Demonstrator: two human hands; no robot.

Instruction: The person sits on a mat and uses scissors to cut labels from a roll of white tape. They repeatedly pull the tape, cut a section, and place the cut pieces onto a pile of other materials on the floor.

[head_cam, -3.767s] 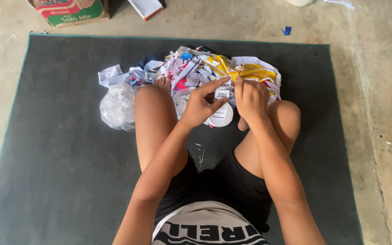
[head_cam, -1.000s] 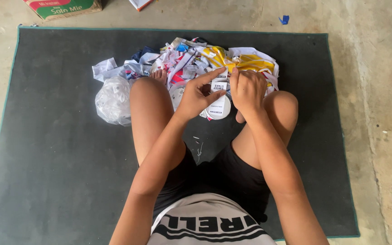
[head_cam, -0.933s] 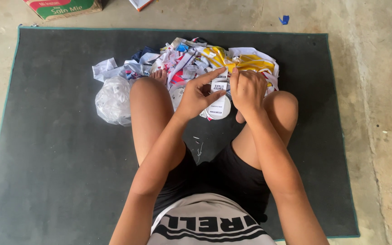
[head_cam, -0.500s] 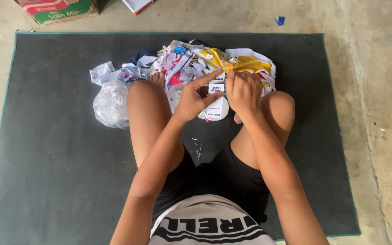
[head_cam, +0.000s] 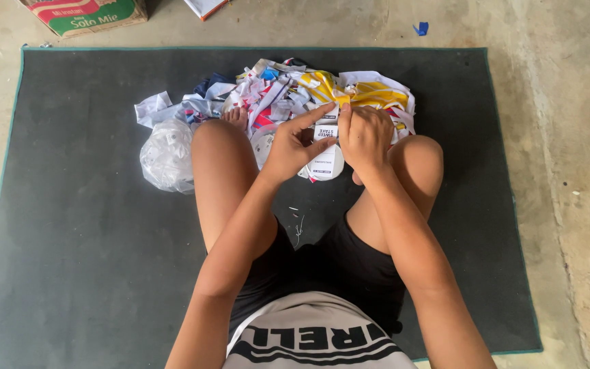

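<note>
I sit on a dark grey mat (head_cam: 83,225) with my knees bent. Both hands meet over a small white printed paper label (head_cam: 325,147) in front of me. My left hand (head_cam: 293,145) pinches its left side, index finger stretched along the top. My right hand (head_cam: 364,137) grips its right edge with curled fingers. Behind the hands lies a heap of torn wrappers and papers (head_cam: 278,96), white, yellow, red and blue. My toes (head_cam: 235,116) poke into the heap.
A crumpled clear plastic bag (head_cam: 166,156) lies left of my left knee. A cardboard box (head_cam: 83,14) stands beyond the mat's far left corner, a book-like item (head_cam: 204,7) beside it. A blue scrap (head_cam: 420,28) lies on the concrete floor (head_cam: 568,102).
The hands stay on the white label with only slight finger shifts. The view has drifted a little, nothing else moved.
</note>
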